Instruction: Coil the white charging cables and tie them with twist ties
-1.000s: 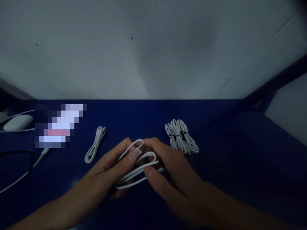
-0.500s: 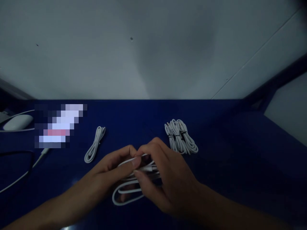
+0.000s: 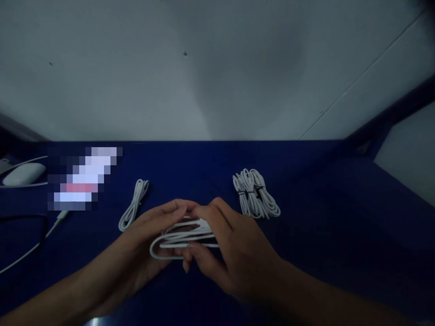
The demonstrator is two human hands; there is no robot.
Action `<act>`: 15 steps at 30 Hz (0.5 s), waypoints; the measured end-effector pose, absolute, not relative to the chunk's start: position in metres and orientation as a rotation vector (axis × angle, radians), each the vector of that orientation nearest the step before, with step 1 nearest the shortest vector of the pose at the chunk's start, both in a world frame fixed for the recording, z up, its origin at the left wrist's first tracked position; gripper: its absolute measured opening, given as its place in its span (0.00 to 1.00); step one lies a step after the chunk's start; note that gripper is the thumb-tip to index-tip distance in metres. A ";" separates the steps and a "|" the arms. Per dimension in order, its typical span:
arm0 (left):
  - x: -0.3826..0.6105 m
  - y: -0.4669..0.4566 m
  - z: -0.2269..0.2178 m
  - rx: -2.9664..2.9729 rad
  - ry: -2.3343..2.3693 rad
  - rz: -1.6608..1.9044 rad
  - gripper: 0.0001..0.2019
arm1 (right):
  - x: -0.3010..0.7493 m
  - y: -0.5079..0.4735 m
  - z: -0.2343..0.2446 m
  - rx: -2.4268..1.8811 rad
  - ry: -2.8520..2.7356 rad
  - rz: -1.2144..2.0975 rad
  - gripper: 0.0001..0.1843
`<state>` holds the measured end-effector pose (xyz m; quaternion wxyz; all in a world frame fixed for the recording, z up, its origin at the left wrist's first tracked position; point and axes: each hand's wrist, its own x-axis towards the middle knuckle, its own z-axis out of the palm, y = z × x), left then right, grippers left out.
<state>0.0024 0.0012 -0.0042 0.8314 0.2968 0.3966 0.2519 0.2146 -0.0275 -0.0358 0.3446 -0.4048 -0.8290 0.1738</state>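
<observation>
A white cable [image 3: 176,236], wound into long loops, is held between my two hands above the blue table. My left hand [image 3: 152,231] curls around its left side, thumb along the top and fingers partly behind the loops. From the right, my right hand [image 3: 231,246] pinches the coil with its thumb below and fingers above, covering the right end. A white connector shows by the right fingers. Left of my hands lies a single coiled white cable [image 3: 133,206]. Beyond my right hand rests a cluster of coiled white cables [image 3: 256,194] bound with black ties.
At the left a blurred-out bright phone-like object [image 3: 90,174] lies with a white plug and cord [image 3: 50,231] leading from it. Farther left is a white rounded object [image 3: 25,174], perhaps a mouse. A grey wall [image 3: 136,81] rises behind the blue table [image 3: 190,170].
The cable loops have been turned and drawn closer together, now higher and more level. My left thumb has shifted up and left, its fingers reaching under the coil.
</observation>
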 end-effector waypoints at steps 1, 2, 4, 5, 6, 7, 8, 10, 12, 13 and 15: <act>0.002 0.001 -0.006 0.646 0.822 0.539 0.12 | 0.214 -0.028 -0.035 -1.063 -2.119 0.514 0.21; 0.002 0.001 -0.007 0.672 0.803 0.542 0.13 | 0.214 -0.029 -0.034 -1.076 -2.083 0.579 0.19; 0.001 0.000 -0.011 0.720 0.782 0.550 0.13 | 0.212 -0.031 -0.033 -1.094 -2.013 0.664 0.16; 0.001 -0.001 -0.012 0.738 0.781 0.558 0.13 | 0.212 -0.032 -0.033 -1.112 -1.989 0.677 0.15; 0.001 -0.002 -0.012 0.751 0.791 0.564 0.12 | 0.211 -0.033 -0.033 -1.137 -1.968 0.676 0.14; 0.002 -0.003 -0.011 0.767 0.806 0.567 0.12 | 0.210 -0.034 -0.034 -1.164 -1.949 0.665 0.14; 0.002 -0.004 -0.010 0.802 0.825 0.567 0.11 | 0.210 -0.034 -0.034 -1.190 -1.927 0.649 0.13; 0.004 -0.007 -0.006 0.918 0.888 0.568 0.12 | 0.210 -0.035 -0.035 -1.231 -1.879 0.621 0.13; 0.006 -0.011 -0.002 1.063 0.962 0.567 0.15 | 0.210 -0.034 -0.035 -1.241 -1.841 0.614 0.14; 0.007 -0.013 -0.001 1.144 1.001 0.563 0.17 | 0.211 -0.033 -0.035 -1.238 -1.829 0.615 0.15; 0.008 -0.016 0.000 1.320 1.061 0.538 0.23 | 0.213 -0.031 -0.033 -1.242 -1.819 0.626 0.14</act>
